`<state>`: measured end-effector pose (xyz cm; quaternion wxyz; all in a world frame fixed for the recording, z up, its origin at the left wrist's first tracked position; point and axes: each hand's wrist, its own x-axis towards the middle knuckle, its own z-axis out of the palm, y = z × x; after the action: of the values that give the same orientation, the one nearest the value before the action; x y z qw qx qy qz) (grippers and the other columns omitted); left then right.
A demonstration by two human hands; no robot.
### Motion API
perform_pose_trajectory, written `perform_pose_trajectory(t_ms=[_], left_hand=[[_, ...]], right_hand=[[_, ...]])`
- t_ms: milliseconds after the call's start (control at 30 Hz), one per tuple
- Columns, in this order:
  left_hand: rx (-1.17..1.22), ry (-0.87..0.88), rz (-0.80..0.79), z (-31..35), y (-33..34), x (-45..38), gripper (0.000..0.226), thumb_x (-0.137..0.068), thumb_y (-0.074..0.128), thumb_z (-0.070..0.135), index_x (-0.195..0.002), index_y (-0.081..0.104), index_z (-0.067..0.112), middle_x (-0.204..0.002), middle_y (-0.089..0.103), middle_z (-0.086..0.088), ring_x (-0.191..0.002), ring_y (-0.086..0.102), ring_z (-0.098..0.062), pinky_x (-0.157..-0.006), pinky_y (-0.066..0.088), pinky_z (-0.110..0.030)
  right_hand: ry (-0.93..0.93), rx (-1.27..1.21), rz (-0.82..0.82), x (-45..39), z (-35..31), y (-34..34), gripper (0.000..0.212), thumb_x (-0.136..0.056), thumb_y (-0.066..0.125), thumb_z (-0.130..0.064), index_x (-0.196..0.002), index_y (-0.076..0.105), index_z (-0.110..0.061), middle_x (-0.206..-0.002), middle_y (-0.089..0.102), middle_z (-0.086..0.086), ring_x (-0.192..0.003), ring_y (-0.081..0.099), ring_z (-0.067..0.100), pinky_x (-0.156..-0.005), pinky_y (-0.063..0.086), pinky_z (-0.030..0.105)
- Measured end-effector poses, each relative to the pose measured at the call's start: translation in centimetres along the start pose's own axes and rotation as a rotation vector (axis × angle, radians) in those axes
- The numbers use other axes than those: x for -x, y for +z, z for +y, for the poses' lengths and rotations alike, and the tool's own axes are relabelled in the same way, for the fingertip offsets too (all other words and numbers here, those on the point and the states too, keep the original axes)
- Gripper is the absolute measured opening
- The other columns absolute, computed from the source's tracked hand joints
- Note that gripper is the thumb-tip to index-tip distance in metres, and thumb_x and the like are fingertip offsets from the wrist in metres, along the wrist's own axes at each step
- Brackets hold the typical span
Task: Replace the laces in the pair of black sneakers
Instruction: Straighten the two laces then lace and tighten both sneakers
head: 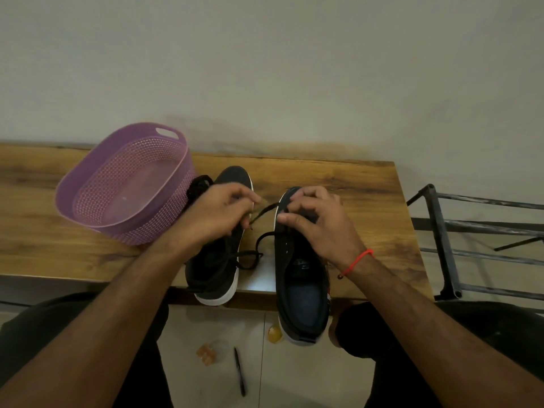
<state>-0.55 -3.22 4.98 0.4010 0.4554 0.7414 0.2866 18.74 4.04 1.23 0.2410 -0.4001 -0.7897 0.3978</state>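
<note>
On the pale tiled floor nearest the viewer lie a slim black pen, some small amber blocks to its left, and a yellowish scrap farther right. Just beyond, two black fabric sneakers with white soles stand side by side on the near edge of a wood-grain table, heels overhanging it. The right sneaker shows its dark blue insole; the left sneaker sits close beside it. A thin black lace loops loosely between them. The right hand, with a red thread on its wrist, is curled over the right sneaker's eyelets, fingertips pinched together on the lace. The left hand pinches the lace's free end above the gap. Farther left sits a purple perforated plastic basket, touching the left sneaker. At far right stands a black metal rack.
</note>
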Motion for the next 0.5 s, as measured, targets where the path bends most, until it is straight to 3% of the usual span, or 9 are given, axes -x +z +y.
perform_pose_trajectory(t_ms=[67, 133, 233, 367, 433, 500], left_hand=[[-0.117, 0.015, -0.231, -0.1, 1.2, 0.3, 0.02, -0.103, 0.056, 0.022, -0.11, 0.064, 0.038, -0.073, 0.071, 0.005, -0.064, 0.064, 0.001, -0.058, 0.045, -0.019], [-0.103, 0.101, -0.253, 0.2, 2.5, 0.5, 0.015, -0.1, 0.061, 0.022, -0.104, 0.068, 0.034, -0.075, 0.074, 0.004, -0.063, 0.066, 0.001, -0.062, 0.046, -0.019], [-0.097, 0.164, -0.124, 0.4, 3.3, 0.2, 0.008, -0.097, 0.065, 0.022, -0.096, 0.073, 0.025, -0.079, 0.076, 0.006, -0.07, 0.07, -0.002, -0.07, 0.052, -0.021], [-0.041, 0.262, -0.01, -0.1, 2.0, -0.5, 0.012, -0.094, 0.067, 0.027, -0.101, 0.076, 0.027, -0.092, 0.077, 0.006, -0.08, 0.071, -0.006, -0.075, 0.06, -0.028], [0.146, 0.378, 0.06, 0.6, 1.3, -0.2, 0.015, -0.094, 0.065, 0.022, -0.104, 0.076, 0.023, -0.089, 0.076, 0.008, -0.084, 0.071, -0.009, -0.075, 0.061, -0.028], [0.353, 0.523, 0.213, 1.8, 0.6, 0.4, 0.016, -0.098, 0.061, 0.013, -0.107, 0.074, 0.016, -0.079, 0.073, 0.011, -0.076, 0.068, -0.005, -0.065, 0.054, -0.016]], right_hand=[[-0.066, -0.134, 0.049, -0.1, -0.6, -0.3, 0.012, -0.082, 0.076, -0.036, -0.081, 0.066, -0.044, -0.11, 0.056, -0.011, -0.117, 0.044, 0.02, -0.099, 0.033, 0.021], [-0.131, -0.186, 0.038, -0.2, -0.8, -0.5, 0.013, -0.081, 0.076, -0.037, -0.084, 0.068, -0.046, -0.108, 0.057, -0.011, -0.116, 0.048, 0.023, -0.097, 0.03, 0.014], [-0.125, -0.203, -0.002, -0.1, -0.6, -0.4, 0.013, -0.08, 0.071, -0.052, -0.092, 0.067, -0.049, -0.11, 0.055, -0.016, -0.118, 0.047, 0.022, -0.099, 0.04, 0.035], [0.046, 0.039, -0.164, 0.1, -0.4, -0.6, 0.049, -0.082, 0.069, -0.056, -0.127, 0.056, -0.042, -0.133, 0.048, -0.009, -0.128, 0.036, 0.02, -0.107, 0.038, 0.048], [0.102, 0.27, -0.278, 0.1, 0.1, -0.4, 0.049, -0.087, 0.065, -0.055, -0.132, 0.054, -0.04, -0.141, 0.043, -0.006, -0.133, 0.03, 0.021, -0.111, 0.03, 0.047], [0.099, 0.402, -0.32, 0.3, 0.4, 0.0, 0.038, -0.091, 0.06, -0.056, -0.124, 0.06, -0.04, -0.141, 0.042, -0.01, -0.134, 0.026, 0.019, -0.108, 0.023, 0.042]])
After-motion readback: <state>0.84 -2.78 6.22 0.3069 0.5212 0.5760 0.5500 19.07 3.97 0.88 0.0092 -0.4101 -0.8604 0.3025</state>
